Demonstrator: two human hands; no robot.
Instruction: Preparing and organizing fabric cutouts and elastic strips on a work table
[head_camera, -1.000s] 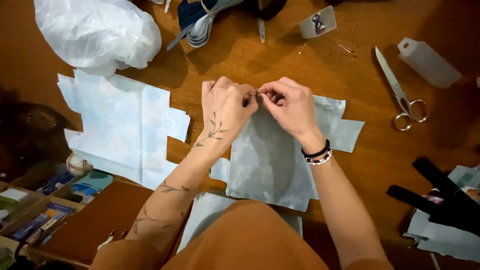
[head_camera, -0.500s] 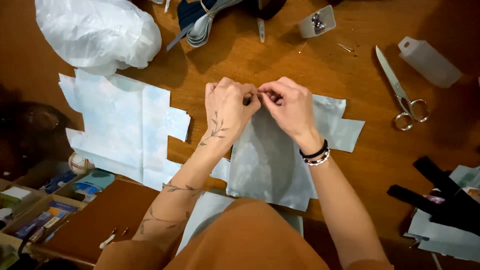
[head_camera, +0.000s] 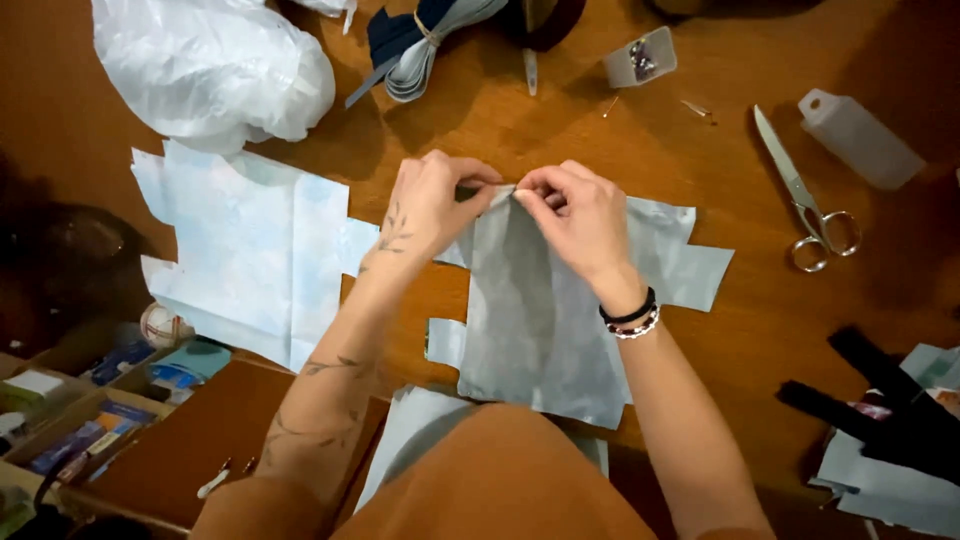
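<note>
Together the left hand (head_camera: 432, 205) and right hand (head_camera: 578, 215) pinch the top edge of one pale grey-blue fabric piece (head_camera: 545, 320) lying on the wooden table (head_camera: 730, 330) right in front of the person — fingertips closed on the cloth, nearly touching each other. One larger cut fabric piece (head_camera: 250, 250) lies flat to the left. One pair of scissors (head_camera: 805, 200) sits well to the right, near one white plastic bottle (head_camera: 860, 138). One small clear box (head_camera: 640, 58) at the top holds small dark bits — too small to tell. One crumpled white plastic bag (head_camera: 215, 70) rests top left

Warm dim light, dark corners, soft focus
</note>
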